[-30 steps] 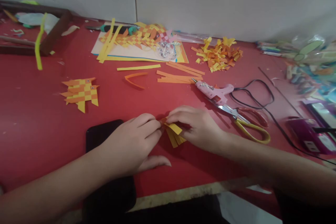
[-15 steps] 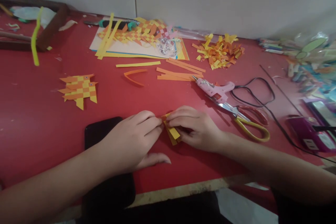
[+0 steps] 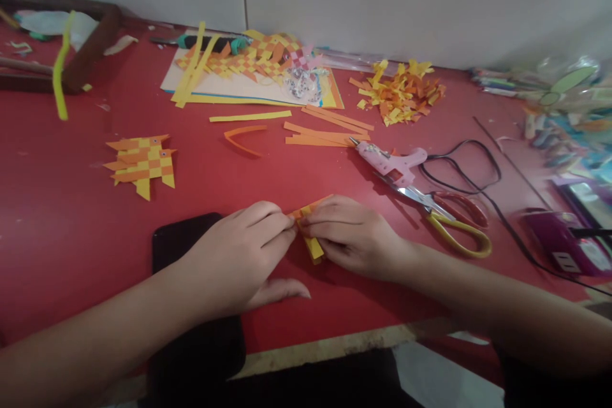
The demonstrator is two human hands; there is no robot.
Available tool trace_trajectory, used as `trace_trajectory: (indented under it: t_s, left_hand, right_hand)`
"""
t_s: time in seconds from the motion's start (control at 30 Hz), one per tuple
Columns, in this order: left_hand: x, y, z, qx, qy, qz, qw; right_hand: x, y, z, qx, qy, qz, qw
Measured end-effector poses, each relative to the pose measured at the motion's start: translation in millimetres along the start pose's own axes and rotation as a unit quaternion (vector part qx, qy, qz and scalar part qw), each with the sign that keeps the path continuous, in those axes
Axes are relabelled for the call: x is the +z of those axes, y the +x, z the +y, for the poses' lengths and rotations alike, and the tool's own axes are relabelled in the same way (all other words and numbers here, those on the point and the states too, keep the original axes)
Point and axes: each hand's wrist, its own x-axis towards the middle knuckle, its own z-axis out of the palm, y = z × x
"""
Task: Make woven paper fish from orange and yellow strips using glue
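Note:
My left hand [image 3: 243, 255] and my right hand [image 3: 351, 236] meet at the middle of the red table [image 3: 67, 229]. Between their fingertips sits a small woven piece of yellow and orange paper strips [image 3: 312, 243], pinched from both sides. Most of the piece is hidden under my right fingers. My left thumb rests flat on the table. Two finished woven paper fish [image 3: 141, 164] lie to the left.
A black phone [image 3: 174, 245] lies under my left wrist. A pink glue gun [image 3: 389, 162] with black cord and scissors [image 3: 444, 217] sit to the right. Loose paper strips [image 3: 325, 131], a scrap pile [image 3: 399, 94], a stack of woven pieces [image 3: 261, 64] and a purple device [image 3: 559, 245] lie around.
My right hand has slid left and further over the woven piece, covering more of its strips. The left hand has stayed in place.

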Motion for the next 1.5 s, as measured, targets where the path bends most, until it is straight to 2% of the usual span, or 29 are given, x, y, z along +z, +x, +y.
trace_trajectory:
  t_s: [0.47,0.67,0.8,0.9,1.03,1.2,1.5]
  left_hand:
    - [0.3,1,1,0.0,0.002,0.019,1.0]
    - [0.0,0,2,-0.009,-0.004,0.03,1.0]
    - [0.0,1,2,-0.01,0.0,0.028,1.0]
    - [0.1,2,2,-0.013,0.019,-0.01,1.0]
    - [-1.4,3,3,-0.012,0.055,-0.054,0.997]
    - [-4.7,6,5,-0.004,0.088,-0.051,0.995]
    - [-2.9,4,4,0.001,0.089,-0.03,0.996]
  right_hand:
    - [-9,-9,-8,-0.046,-0.062,-0.069,0.995]
    - [-9,-15,-7,-0.042,-0.07,-0.076,0.994]
    - [-8,-18,-5,-0.063,-0.06,-0.055,0.995]
    - [-7,-20,-5,-0.074,-0.042,-0.022,0.996]
    - [-12,-21,-7,-0.032,0.01,0.004,0.999]
    - [-19,-18,-6,0.025,-0.014,0.049,0.998]
    - [-19,-18,8,0.068,-0.002,-0.031,0.997]
